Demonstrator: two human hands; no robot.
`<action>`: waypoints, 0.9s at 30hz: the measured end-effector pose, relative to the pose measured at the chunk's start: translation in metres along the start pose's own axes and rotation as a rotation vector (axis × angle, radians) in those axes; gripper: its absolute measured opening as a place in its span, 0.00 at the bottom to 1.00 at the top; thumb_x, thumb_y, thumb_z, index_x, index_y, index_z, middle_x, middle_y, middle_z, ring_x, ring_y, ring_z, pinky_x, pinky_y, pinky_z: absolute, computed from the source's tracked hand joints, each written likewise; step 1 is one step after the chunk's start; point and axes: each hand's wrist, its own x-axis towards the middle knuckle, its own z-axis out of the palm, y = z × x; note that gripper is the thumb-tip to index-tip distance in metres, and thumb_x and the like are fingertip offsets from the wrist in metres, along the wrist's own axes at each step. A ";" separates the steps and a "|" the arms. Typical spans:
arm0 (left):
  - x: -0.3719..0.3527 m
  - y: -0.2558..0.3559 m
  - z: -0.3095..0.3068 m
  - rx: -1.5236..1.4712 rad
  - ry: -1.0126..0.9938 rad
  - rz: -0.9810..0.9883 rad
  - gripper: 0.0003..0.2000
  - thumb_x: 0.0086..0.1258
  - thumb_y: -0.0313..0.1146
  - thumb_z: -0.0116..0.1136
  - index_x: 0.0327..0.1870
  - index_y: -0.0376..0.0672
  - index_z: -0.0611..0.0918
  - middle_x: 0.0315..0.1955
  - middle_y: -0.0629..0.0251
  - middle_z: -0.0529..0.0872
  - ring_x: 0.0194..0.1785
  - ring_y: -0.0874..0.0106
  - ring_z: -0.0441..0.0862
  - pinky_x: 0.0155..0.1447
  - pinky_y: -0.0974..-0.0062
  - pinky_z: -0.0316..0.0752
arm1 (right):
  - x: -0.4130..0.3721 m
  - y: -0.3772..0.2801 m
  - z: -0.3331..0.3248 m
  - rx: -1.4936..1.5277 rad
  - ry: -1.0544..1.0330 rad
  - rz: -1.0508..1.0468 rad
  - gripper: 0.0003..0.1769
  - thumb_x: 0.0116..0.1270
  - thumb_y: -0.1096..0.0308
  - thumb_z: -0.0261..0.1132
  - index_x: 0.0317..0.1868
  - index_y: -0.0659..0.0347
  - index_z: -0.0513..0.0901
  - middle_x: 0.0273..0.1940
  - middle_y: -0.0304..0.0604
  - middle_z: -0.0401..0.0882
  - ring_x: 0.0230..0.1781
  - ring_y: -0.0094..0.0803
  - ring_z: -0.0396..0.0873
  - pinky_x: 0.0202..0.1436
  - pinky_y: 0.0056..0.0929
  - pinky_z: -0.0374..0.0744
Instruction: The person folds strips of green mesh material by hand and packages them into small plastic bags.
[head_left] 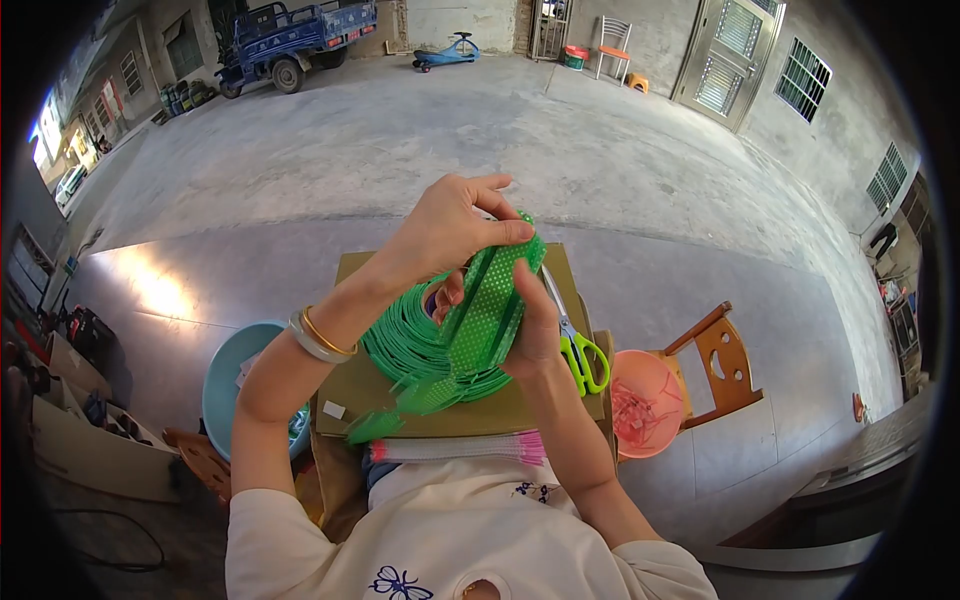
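Observation:
Green strips with pale dots (490, 295), like folded ribbon, are held up over a cardboard box top (350, 272). My left hand (450, 225), with two bangles on its wrist, pinches their upper end between thumb and fingers. Lower down, my right hand (537, 335) grips the strips from the right, thumb lying on the front; its other fingers are mostly hidden behind. The loose lower end (425, 395) hangs blurred to the left. Behind it lies a coil of green cord (400, 340). Scissors with lime-green handles (588, 362) rest beside my right hand.
A bundle of white sticks with pink ends (460, 448) lies along the near edge. At left stands a blue basin (225, 375); at right a pink basin (650, 375) with pink pieces sits by a wooden chair (730, 365). A blue three-wheeled truck (300, 40) is parked far off.

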 end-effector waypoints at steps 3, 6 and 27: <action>-0.008 0.003 0.000 -0.035 0.018 -0.091 0.16 0.61 0.36 0.65 0.42 0.30 0.81 0.65 0.39 0.63 0.43 0.65 0.84 0.23 0.84 0.74 | 0.000 0.000 -0.004 -0.124 0.071 0.102 0.10 0.70 0.64 0.54 0.43 0.63 0.73 0.30 0.43 0.75 0.35 0.35 0.78 0.40 0.33 0.79; -0.025 0.019 0.001 -0.196 0.011 -0.248 0.25 0.64 0.39 0.63 0.57 0.32 0.71 0.59 0.45 0.71 0.43 0.68 0.84 0.37 0.78 0.78 | 0.002 -0.007 -0.007 0.077 0.036 0.115 0.06 0.71 0.70 0.52 0.42 0.62 0.73 0.29 0.40 0.72 0.34 0.34 0.77 0.42 0.36 0.79; -0.130 0.000 -0.029 -0.252 -0.265 -0.001 0.05 0.57 0.25 0.67 0.34 0.38 0.87 0.46 0.54 0.83 0.50 0.68 0.80 0.57 0.70 0.70 | -0.030 -0.075 -0.087 0.084 0.277 -0.364 0.06 0.72 0.73 0.48 0.45 0.60 0.71 0.30 0.38 0.69 0.32 0.30 0.70 0.47 0.33 0.74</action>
